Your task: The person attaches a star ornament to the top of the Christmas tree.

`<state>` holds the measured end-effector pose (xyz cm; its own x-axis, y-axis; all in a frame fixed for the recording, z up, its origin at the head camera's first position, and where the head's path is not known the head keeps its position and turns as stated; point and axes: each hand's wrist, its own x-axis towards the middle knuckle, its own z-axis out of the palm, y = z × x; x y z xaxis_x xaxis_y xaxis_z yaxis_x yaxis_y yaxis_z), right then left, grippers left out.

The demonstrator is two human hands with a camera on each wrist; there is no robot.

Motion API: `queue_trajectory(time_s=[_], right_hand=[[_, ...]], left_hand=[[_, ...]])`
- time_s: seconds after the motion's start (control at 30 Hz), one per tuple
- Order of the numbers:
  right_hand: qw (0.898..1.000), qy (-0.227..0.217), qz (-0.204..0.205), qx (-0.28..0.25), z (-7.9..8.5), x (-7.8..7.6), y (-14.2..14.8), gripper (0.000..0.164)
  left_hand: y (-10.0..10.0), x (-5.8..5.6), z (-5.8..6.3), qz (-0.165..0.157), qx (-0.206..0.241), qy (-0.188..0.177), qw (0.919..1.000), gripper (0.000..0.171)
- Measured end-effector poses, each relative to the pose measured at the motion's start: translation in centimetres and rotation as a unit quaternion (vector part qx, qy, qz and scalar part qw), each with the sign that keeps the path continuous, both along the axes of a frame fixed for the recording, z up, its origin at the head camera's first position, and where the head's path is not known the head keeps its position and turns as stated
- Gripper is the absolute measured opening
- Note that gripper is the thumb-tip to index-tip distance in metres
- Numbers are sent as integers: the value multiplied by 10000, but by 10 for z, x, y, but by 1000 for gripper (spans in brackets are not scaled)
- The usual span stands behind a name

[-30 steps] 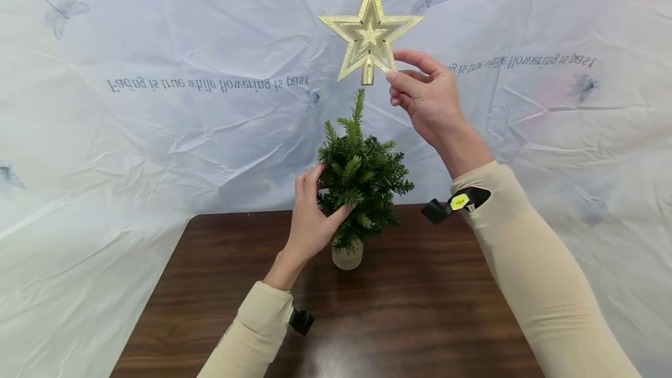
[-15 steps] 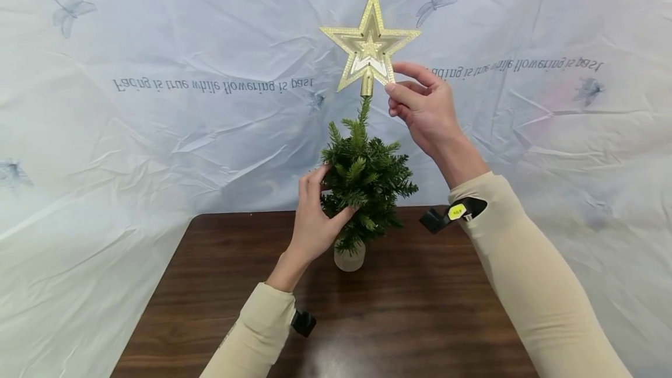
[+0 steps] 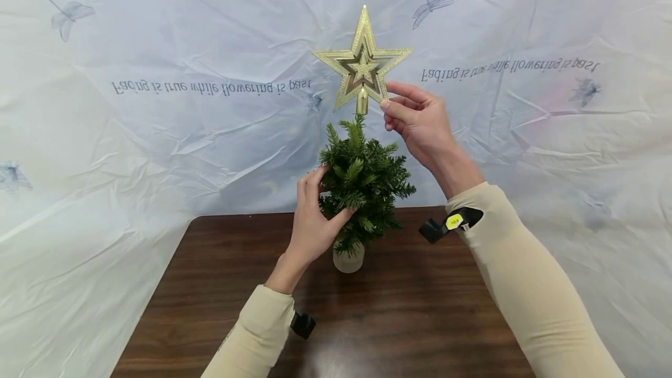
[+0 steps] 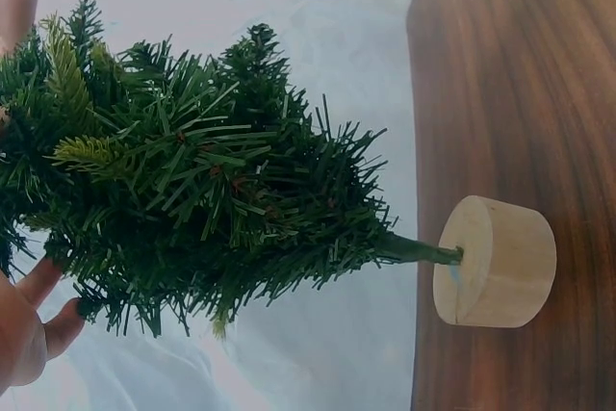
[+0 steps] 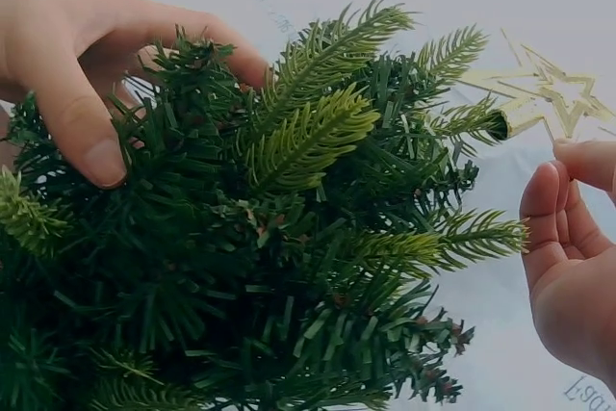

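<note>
A small artificial Christmas tree (image 3: 367,177) stands upright on the table, its round wooden base (image 4: 496,262) plain in the left wrist view. My left hand (image 3: 315,214) grips the tree's left side, thumb and fingers curled into the branches. Up at the top, my right hand (image 3: 420,121) pinches the lower right point of a gold star tree topper (image 3: 362,66). The topper's tube-shaped socket (image 5: 520,117) sits over the tip of the top branch, which shows going into its mouth in the right wrist view. The star is upright.
The dark wooden table (image 3: 420,308) has its far edge just behind the tree. A pale, wrinkled cloth backdrop (image 3: 210,144) with printed lettering and dragonflies hangs behind it. Black camera mounts (image 3: 433,229) are strapped at both wrists.
My right hand has brought the star topper down from above the tree, and its socket now covers much of the top branch. My left hand keeps its grip on the tree.
</note>
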<state>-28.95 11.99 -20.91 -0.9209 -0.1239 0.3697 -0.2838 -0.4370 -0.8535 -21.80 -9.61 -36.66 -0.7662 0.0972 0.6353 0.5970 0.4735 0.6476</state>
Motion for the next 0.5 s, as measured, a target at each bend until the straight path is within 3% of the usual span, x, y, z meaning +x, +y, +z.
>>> queue_trajectory(time_s=[0.5], right_hand=[[9993,-347,129,24,-2,2,4,32]], left_hand=[[2,5,1,40,-14,69,10000,87]])
